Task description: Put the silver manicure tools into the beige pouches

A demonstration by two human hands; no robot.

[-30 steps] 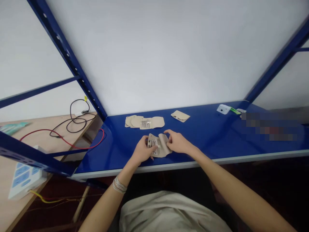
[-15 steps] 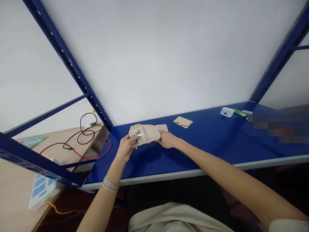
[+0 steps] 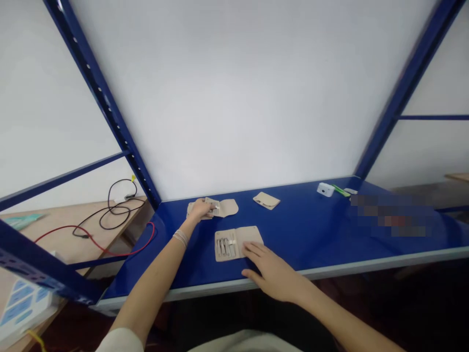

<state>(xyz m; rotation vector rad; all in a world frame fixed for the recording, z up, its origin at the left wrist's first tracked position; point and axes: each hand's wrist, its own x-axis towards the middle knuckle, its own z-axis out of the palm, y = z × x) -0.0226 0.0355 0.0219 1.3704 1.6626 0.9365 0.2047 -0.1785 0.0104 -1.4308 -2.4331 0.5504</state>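
Note:
An open beige manicure case (image 3: 240,242) lies flat near the front of the blue table, with several metal nail tools (image 3: 224,247) in its left half. My right hand (image 3: 271,271), fingers stretched out, rests at the lower right edge of its bare flap. Farther back on the left, my left hand (image 3: 201,209) grips a second open manicure case (image 3: 229,207), its flap spread to the right. Beige material shows beneath that case; how many cases are stacked there I cannot tell. A closed beige case (image 3: 266,200) lies apart, toward the wall.
A white camera-like object (image 3: 325,189) and a green item (image 3: 340,190) lie at the back right of the blue table (image 3: 300,234). Blue metal posts (image 3: 110,107) frame it. Black and red cables (image 3: 91,239) lie at the left, beside a wooden table (image 3: 69,215).
One open case now lies flat at the front, with my right hand on its flap. My left hand has moved back and left. The camera view has shifted slightly.

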